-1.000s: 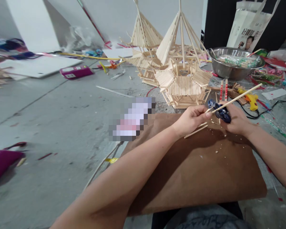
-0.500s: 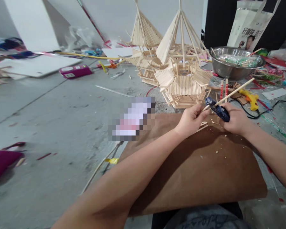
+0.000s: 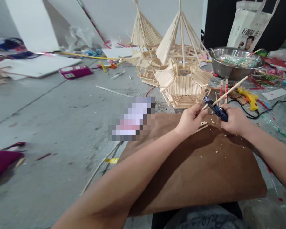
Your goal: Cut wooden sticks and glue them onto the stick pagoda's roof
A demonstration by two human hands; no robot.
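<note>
Between the fingers of my left hand (image 3: 192, 119) is the lower end of a pale wooden stick (image 3: 230, 91), which slants up to the right. My right hand (image 3: 234, 119) is closed around a pair of dark blue cutting pliers (image 3: 216, 109). The pliers' jaws meet the stick just above my left fingertips; whether they bite into it I cannot tell. Below the hands lies a brown board (image 3: 205, 171), with short stick pieces (image 3: 202, 128) and small chips on it. Just beyond stands a pavilion model (image 3: 184, 84) built of wooden sticks.
A second stick model (image 3: 145, 31) stands behind. At the right are a metal bowl (image 3: 237, 71) with wrapped sticks, a yellow glue gun (image 3: 249, 98) with a black cord, and scattered scraps. A blurred-out phone-like device (image 3: 133, 117) lies left of the board, its cable trailing.
The stick has slid down and left through my left fingers, so its upper end sits lower. The pliers have shifted slightly left along with it.
</note>
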